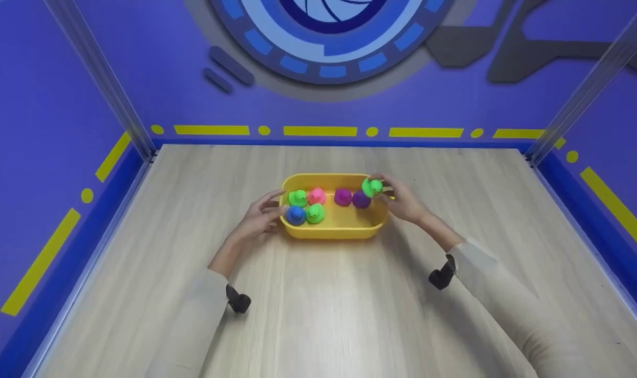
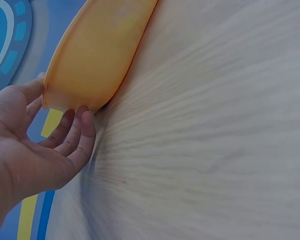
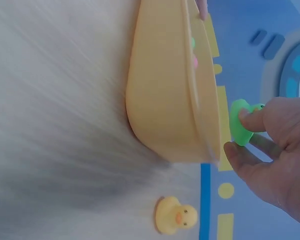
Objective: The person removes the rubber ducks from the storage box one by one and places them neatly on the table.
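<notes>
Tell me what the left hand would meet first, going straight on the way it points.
The yellow tub, most likely: the left hand points at the tub's left end, and its fingers appear to touch it. Exactly how many fingertips make contact is hard to tell.

Left arm: reaches from the near left, slanting far and right.
Left wrist: bare.
Left hand: fingers bent inward, thumb apart from them.
Right arm: reaches from the near right, slanting far and left.
Right wrist: bare.
Right hand: slightly farther than the left, thumb and fingers pinching.
</notes>
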`<act>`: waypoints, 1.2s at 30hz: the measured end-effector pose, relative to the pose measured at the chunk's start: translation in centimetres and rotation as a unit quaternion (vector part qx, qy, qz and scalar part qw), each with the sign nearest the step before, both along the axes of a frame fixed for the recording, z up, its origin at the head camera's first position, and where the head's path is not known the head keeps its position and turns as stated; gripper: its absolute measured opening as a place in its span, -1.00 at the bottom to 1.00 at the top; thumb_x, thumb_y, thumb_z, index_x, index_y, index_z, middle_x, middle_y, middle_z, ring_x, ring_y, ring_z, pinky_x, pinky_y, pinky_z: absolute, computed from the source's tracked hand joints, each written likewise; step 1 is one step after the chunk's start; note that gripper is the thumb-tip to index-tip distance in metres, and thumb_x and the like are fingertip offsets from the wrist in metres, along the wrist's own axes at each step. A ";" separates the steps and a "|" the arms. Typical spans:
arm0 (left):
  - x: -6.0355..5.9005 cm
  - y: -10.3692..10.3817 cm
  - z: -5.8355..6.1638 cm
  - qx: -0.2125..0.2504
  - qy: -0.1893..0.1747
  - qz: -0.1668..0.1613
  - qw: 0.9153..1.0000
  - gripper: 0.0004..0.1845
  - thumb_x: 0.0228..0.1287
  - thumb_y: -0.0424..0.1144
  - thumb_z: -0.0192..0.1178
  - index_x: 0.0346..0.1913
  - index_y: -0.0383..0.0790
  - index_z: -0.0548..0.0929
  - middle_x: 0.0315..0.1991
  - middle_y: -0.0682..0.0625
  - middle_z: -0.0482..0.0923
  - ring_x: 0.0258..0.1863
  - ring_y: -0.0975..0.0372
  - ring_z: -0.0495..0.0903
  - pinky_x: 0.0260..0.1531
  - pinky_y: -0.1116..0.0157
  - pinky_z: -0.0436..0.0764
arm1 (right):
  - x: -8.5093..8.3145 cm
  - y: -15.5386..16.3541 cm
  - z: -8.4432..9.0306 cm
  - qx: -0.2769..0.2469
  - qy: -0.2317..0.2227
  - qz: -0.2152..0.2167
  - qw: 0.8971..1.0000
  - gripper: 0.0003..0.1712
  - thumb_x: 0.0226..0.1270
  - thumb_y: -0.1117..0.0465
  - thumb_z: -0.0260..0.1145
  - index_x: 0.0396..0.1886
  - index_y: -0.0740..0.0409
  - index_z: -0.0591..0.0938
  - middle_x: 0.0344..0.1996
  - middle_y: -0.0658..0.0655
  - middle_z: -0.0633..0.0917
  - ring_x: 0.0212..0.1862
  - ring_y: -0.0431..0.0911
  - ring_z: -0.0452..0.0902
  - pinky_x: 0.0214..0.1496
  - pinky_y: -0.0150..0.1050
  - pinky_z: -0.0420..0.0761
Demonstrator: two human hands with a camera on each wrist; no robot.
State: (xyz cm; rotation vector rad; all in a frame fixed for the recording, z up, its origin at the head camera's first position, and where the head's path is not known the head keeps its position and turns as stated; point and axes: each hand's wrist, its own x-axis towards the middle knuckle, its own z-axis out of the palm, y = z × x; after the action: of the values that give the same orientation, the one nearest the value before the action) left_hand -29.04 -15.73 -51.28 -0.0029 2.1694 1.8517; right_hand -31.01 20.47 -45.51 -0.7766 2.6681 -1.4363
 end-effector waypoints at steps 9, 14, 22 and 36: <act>0.0 -0.4 0.1 -0.013 0.005 -0.011 1.000 -0.40 0.48 -0.09 0.23 0.52 0.12 0.36 0.30 -0.17 0.39 -0.09 0.13 0.56 -0.09 0.22 0.63 | 0.1 2.5 0.0 0.007 0.033 -0.041 0.999 -0.58 0.42 0.61 0.12 0.25 0.48 0.45 0.24 0.49 0.51 0.29 0.40 0.48 0.31 0.21 0.55; -0.3 -0.4 -0.2 0.017 -0.026 -0.021 0.999 -0.38 0.48 -0.07 0.24 0.53 0.14 0.33 0.34 -0.14 0.37 -0.03 0.14 0.57 0.03 0.20 0.64 | 0.0 4.6 -0.8 0.014 0.053 -0.083 0.995 -0.57 0.42 0.61 0.13 0.26 0.48 0.46 0.23 0.49 0.53 0.30 0.38 0.50 0.31 0.18 0.56; -0.7 -0.2 0.2 0.030 -0.024 -0.016 0.999 -0.39 0.45 -0.10 0.27 0.50 0.14 0.37 0.33 -0.13 0.39 0.00 0.11 0.60 0.06 0.17 0.67 | -0.5 8.2 -1.0 0.017 0.064 -0.109 0.992 -0.57 0.43 0.61 0.11 0.27 0.51 0.44 0.25 0.52 0.49 0.32 0.40 0.46 0.33 0.19 0.52; -1.0 -1.0 0.0 0.054 -0.056 -0.005 0.997 -0.38 0.41 -0.12 0.32 0.48 0.16 0.41 0.35 -0.15 0.37 0.00 0.14 0.63 0.03 0.22 0.70 | -1.2 11.1 -2.6 0.050 -0.003 -0.146 0.988 -0.56 0.45 0.58 0.08 0.30 0.56 0.40 0.25 0.57 0.41 0.35 0.45 0.36 0.42 0.26 0.41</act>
State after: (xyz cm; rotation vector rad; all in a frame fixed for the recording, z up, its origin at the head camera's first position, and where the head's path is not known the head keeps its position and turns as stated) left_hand -30.04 -16.68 -51.27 -0.0705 1.9896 1.9129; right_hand -32.19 31.54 -48.06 -0.3855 2.9188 -1.3366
